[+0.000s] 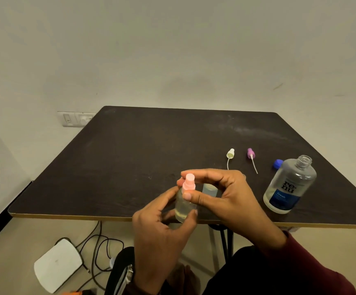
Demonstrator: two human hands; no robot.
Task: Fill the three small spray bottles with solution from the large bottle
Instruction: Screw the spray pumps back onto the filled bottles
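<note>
From the head view, your left hand (160, 226) is gripping a small clear bottle (184, 206) over the near edge of the tabletop (130, 158), fingers curled round its body. Your right hand (221, 196) is pinching the pink spray cap (188, 184) on top of it between thumb and fingers. A second small bottle (210, 189) is showing just behind, partly hidden by your right hand. Farther back, a white spray top (230, 154) and a purple spray top (251, 153) are lying loose with their tubes. To the right, the large bottle (289, 186) is standing uncapped, a blue cap (278, 163) just beside it.
</note>
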